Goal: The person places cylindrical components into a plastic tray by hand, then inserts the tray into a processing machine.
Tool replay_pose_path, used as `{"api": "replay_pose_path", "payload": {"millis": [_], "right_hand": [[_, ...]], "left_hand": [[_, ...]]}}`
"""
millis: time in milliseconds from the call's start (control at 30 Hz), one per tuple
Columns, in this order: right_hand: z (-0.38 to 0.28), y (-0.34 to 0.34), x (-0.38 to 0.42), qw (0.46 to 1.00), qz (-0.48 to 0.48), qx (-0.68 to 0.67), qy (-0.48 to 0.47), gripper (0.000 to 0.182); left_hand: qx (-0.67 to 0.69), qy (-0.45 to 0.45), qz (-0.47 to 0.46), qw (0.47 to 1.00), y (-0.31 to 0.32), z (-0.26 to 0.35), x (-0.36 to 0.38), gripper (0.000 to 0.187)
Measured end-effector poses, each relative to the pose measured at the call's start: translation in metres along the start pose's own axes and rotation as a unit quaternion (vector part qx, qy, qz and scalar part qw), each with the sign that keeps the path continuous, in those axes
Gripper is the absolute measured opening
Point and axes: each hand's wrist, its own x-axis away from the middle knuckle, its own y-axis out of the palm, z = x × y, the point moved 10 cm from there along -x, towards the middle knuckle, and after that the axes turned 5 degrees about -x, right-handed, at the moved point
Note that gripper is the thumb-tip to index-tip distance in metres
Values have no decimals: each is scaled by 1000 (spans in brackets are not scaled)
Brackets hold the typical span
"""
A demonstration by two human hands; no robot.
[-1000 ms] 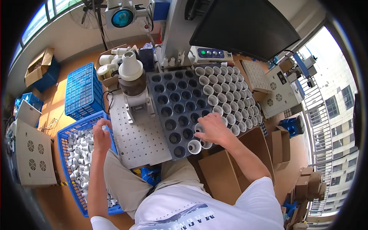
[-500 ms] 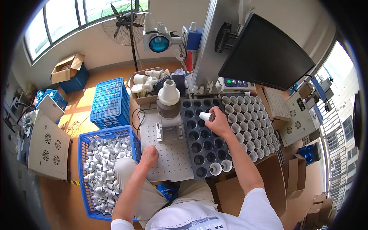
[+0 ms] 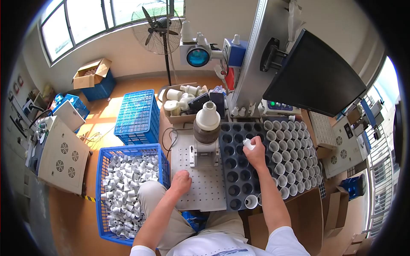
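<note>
**We're gripping one small white tapered plastic-looking part (image 3: pixel 248 145) in the right hand (image 3: pixel 257 157), above the black tray with round wells (image 3: pixel 225 193)**

Right hand: we're pinching the part between thumb and fingers, tilted, narrow end pointing away and to the left. It's hanging over the tray's left columns, where dark wells are showing; we cannot tell if it's touching the tray.

Left hand (image 3: pixel 181 182): lying over the near left of the pale grey metal worktop with rows of small holes (image 3: pixel 205 194), fingers curling in. We cannot tell if it's fully closed or holding anything.

Tray: we're seeing white round-mouthed cups (image 3: pixel 294 158) standing mouth up in packed rows on its right part, plus one white cup (image 3: pixel 251 202) sitting at the near edge, beside our forearm.

Around: a silver metal fixture (image 3: pixel 205 150) is standing at the worktop's far side, carrying a large white cone (image 3: pixel 208 116). A blue slatted plastic basket (image 3: pixel 130 149) is sitting left of the worktop, holding a heap of loose white parts (image 3: pixel 126 187).
</note>
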Motion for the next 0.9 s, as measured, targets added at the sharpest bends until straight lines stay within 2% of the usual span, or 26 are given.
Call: {"api": "replay_pose_path", "payload": {"millis": [900], "right_hand": [[-3, -6, 2, 1000, 1, -26, 0, 32]], "left_hand": [[-2, 16, 26, 1000, 4, -1, 2, 12]]}}
